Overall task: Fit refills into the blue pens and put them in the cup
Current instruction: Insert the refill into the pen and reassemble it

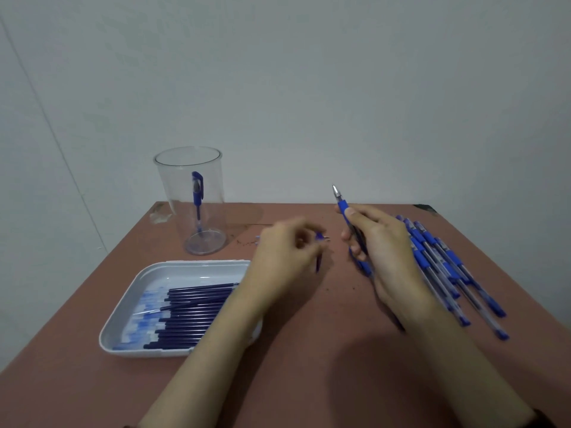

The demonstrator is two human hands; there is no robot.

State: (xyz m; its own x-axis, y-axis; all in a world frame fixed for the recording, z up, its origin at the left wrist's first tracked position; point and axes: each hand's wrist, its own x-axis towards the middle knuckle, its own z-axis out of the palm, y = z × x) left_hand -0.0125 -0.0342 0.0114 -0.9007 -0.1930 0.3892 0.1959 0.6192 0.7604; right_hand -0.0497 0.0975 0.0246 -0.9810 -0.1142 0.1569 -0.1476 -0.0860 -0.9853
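Refills (197, 307) lie side by side in the tray (197, 271) at the near left of the counter (309, 366), partly under the left forearm. That placement, I judge, keeps them in easy reach of the hand that feeds them in. Beyond the tray the left grip (287, 257) hovers just above the counter, its fingers curled together and pinching a blue piece (319, 239) with a pale end. Motion blur hides whether that is a cap, a tip section or the end of a refill. Level with it, the right grip (383, 251) is clamped on a pen (343, 208). Fingers and thumb wrap the barrel, and the metal point sticks up and away from the person, clear of the counter. This hold probably steadies the barrel so the other hand can work on it; the two grips are near each other but apart. Under and to the right of the right grip, the pile (448, 267) of pens fans out flat on the counter, roughly parallel, close to the hand that picks from it. Farthest off, at the far left, the clear cup (173, 186) stands upright with one capped pen (197, 193) inside, cap up. With one pen in the cup and many in the pile, the task looks barely begun.
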